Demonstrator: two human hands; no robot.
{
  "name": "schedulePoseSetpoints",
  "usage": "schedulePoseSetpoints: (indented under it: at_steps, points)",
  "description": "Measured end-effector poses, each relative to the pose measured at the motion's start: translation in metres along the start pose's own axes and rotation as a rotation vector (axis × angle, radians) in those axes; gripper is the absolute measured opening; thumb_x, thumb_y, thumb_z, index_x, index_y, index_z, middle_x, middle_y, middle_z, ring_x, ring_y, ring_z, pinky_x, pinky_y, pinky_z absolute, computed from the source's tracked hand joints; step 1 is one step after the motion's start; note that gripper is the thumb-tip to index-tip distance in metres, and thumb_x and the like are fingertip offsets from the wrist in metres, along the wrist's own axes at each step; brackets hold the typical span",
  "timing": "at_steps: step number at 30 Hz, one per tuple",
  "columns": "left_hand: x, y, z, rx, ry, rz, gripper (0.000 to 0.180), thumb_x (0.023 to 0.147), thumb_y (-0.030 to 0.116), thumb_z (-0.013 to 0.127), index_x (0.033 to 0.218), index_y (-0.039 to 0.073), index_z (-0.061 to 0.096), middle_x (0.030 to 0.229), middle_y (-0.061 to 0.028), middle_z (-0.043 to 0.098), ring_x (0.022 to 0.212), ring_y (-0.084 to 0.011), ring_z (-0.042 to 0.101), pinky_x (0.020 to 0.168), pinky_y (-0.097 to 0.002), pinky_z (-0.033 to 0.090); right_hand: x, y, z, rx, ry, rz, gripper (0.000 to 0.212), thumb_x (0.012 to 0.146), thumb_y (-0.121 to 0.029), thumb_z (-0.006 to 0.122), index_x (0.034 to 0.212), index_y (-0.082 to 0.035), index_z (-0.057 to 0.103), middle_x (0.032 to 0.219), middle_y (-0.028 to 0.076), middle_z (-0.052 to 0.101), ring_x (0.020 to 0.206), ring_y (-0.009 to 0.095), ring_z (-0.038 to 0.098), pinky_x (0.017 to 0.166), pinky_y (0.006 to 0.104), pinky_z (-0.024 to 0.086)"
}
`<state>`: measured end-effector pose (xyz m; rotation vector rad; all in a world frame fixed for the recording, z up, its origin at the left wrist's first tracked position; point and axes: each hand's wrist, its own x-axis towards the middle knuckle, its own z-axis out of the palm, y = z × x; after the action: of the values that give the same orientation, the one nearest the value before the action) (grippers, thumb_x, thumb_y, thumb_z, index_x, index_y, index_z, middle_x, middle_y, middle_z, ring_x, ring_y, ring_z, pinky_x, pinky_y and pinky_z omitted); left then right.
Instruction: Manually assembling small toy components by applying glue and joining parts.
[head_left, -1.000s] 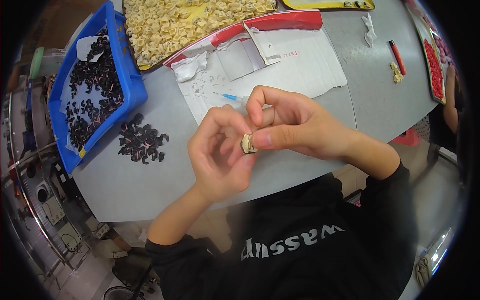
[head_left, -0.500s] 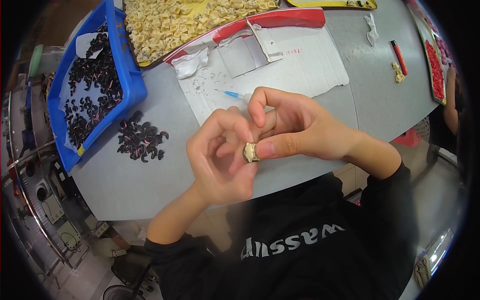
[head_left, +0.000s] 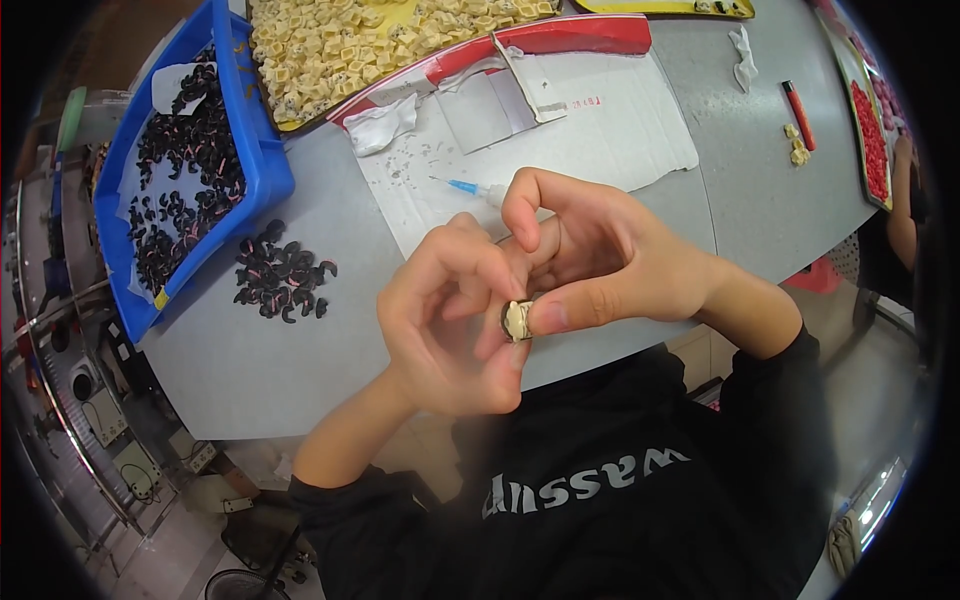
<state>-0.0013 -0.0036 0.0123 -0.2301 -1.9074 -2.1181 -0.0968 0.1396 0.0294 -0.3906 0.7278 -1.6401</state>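
On a grey table [head_left: 270,390], a blue bin [head_left: 265,165] stands at left, likely for easy reach. Above the near edge, 2 hands meet, seemingly for fine control: the right hand [head_left: 630,260] arched, thumb pressing, its full grip hidden; the left hand [head_left: 430,310] curled, clamped on 1 small cream-and-black piece [head_left: 516,320].

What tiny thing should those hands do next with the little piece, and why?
Probably the right hand should press gently with its thumb: the tip already sits against one side of the small cream-and-dark piece, and fingertips of the left hand seem to be supporting it.
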Motion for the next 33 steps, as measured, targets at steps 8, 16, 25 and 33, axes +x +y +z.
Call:
schedulePoseSetpoints:
  at_steps: [8,16,25,33]
  points:
    - [0.001,0.000,0.000,-0.028,-0.012,-0.010,0.030,0.052,-0.004,0.054,0.081,0.005,0.048,0.053,0.0055,0.033,0.057,-0.0054,0.029,0.054,-0.0190,0.024,-0.001,-0.002,0.000,-0.028,0.000,0.021,0.037,0.073,0.008,0.060,0.096,-0.006,0.034,0.086,0.009,0.060,0.081,0.013,0.056,0.071,0.0243,0.045]
    - [0.000,0.002,0.002,-0.010,0.005,0.017,0.027,0.052,-0.003,0.054,0.077,0.004,0.048,0.053,0.0047,0.034,0.053,-0.0044,0.029,0.050,-0.0172,0.024,-0.001,0.001,0.000,-0.025,-0.036,0.019,0.038,0.073,0.008,0.060,0.097,-0.005,0.033,0.087,0.010,0.060,0.084,0.014,0.057,0.073,0.0249,0.045]
    - [-0.010,0.001,0.008,0.177,0.097,0.237,0.029,0.049,0.009,0.066,0.074,0.008,0.052,0.053,0.0022,0.046,0.049,-0.0097,0.037,0.044,-0.0205,0.030,0.001,0.002,0.000,-0.085,-0.214,0.010,0.042,0.070,0.008,0.063,0.093,-0.006,0.031,0.084,0.014,0.062,0.087,0.022,0.061,0.085,0.0323,0.042]
    - [-0.009,0.011,0.010,0.383,0.051,0.283,0.020,0.046,0.017,0.068,0.058,0.016,0.052,0.044,0.0070,0.040,0.044,-0.0131,0.035,0.043,-0.0230,0.027,0.001,0.002,0.000,-0.127,-0.265,0.043,0.045,0.067,0.010,0.065,0.092,-0.006,0.031,0.084,0.013,0.063,0.086,0.021,0.061,0.087,0.0331,0.040]
